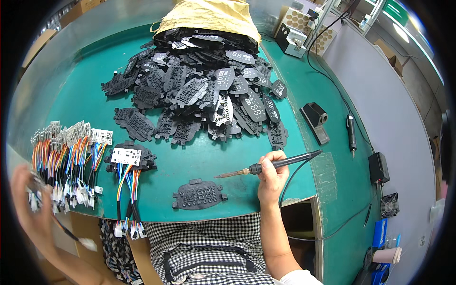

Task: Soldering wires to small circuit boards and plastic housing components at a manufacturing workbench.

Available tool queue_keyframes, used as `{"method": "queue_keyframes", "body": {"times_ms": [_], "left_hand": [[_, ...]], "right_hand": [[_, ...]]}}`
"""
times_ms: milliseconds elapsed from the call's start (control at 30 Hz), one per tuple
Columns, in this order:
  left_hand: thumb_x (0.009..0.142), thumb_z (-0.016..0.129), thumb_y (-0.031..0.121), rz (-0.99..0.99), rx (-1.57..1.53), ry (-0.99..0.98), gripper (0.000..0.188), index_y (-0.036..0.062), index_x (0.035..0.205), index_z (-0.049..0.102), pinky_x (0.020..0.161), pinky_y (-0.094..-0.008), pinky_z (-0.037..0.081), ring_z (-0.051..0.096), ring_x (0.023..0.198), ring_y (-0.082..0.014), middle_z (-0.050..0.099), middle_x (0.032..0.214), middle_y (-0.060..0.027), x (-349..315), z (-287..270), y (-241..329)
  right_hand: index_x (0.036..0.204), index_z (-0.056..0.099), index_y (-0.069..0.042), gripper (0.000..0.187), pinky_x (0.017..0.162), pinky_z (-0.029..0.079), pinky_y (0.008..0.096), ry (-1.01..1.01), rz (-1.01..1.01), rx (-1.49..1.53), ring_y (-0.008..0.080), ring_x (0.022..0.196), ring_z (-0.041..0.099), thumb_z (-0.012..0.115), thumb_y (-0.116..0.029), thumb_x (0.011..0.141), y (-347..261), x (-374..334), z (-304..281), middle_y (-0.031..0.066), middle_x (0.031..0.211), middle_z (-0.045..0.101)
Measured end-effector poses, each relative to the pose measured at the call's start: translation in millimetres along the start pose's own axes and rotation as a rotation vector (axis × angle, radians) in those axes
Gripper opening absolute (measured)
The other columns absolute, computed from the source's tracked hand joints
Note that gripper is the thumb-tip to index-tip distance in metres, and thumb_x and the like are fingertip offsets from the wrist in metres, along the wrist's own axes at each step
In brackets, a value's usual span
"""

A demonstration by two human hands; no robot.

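My right hand (272,179) is closed around a soldering iron (285,161), its tip pointing left above a black plastic panel (198,194) with digit-shaped openings, which lies apart from the tip near the table's front edge. At the far left, my left hand (33,204) is smeared by motion beside a row of wired circuit boards (71,137). A dark cable with a blurred white plug (88,244) trails from it; the part between the fingers is hard to make out but looks like a wired circuit board. Another white circuit board (127,156) rests on black panels, its coloured wires hanging over the edge.
A big heap of black panels (190,90) spills from a yellow sack (209,16) at the back. To the right are an iron stand (314,122), a pen-shaped electric screwdriver (351,135), a black power box (378,167) and a small fan (389,205). The iron's cord (285,190) loops beside my right forearm.
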State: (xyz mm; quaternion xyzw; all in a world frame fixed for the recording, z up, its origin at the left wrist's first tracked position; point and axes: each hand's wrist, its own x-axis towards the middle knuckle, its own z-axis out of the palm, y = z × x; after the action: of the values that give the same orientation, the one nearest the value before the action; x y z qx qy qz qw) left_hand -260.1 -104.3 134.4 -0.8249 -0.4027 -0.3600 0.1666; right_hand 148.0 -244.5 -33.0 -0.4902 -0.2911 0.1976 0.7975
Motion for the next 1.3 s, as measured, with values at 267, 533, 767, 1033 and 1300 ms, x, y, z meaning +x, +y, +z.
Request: {"method": "queue_keyframes", "body": {"times_ms": [267,533,767,1033,1300], "left_hand": [[0.056,0.072,0.005,0.094,-0.504,-0.402,0.032,0.0019,0.085,0.059,0.074,-0.0369,0.044,0.053,0.086,-0.0279,0.056,0.089,-0.0106,-38,120,190],[0.060,0.073,0.014,-0.017,-0.493,-0.439,0.033,0.0024,0.088,0.062,0.076,-0.0377,0.044,0.053,0.087,-0.0277,0.057,0.090,-0.0109,-57,152,231],[0.062,0.073,0.015,-0.001,-0.499,-0.401,0.035,0.0014,0.092,0.062,0.077,-0.0375,0.044,0.052,0.089,-0.0291,0.056,0.095,-0.0129,-66,162,236],[0.065,0.071,0.015,-0.034,-0.443,-0.319,0.037,0.0009,0.097,0.061,0.092,-0.0508,0.034,0.050,0.102,-0.0319,0.056,0.100,-0.0137,-94,161,243],[0.073,0.064,0.039,-0.002,-0.346,-0.390,0.048,-0.0009,0.100,0.059,0.097,-0.0539,0.025,0.045,0.108,-0.0337,0.055,0.113,-0.0153,-101,154,241]], "right_hand": [[0.080,0.048,-0.006,0.013,0.056,0.032,0.0185,0.011,0.012,0.002,0.0037,0.062,0.038,0.060,-0.010,0.079,2,-2,-4,-0.0031,0.071,0.045],[0.080,0.048,-0.006,0.013,0.055,0.032,0.0185,0.002,0.030,0.023,0.0035,0.061,0.038,0.060,-0.010,0.079,-1,-2,-5,-0.0033,0.070,0.045],[0.080,0.048,-0.006,0.013,0.054,0.031,0.0182,0.005,0.024,0.043,0.0032,0.060,0.038,0.059,-0.010,0.079,-1,-3,-8,-0.0033,0.069,0.045],[0.082,0.046,-0.006,0.016,0.043,0.025,0.0159,0.016,-0.015,0.025,0.0025,0.049,0.033,0.059,-0.013,0.078,2,-3,-6,0.0010,0.067,0.048],[0.079,0.048,-0.006,0.013,0.051,0.030,0.0174,0.013,0.049,0.026,0.0028,0.058,0.037,0.059,-0.011,0.078,-2,-4,-7,-0.0027,0.070,0.046]]}}
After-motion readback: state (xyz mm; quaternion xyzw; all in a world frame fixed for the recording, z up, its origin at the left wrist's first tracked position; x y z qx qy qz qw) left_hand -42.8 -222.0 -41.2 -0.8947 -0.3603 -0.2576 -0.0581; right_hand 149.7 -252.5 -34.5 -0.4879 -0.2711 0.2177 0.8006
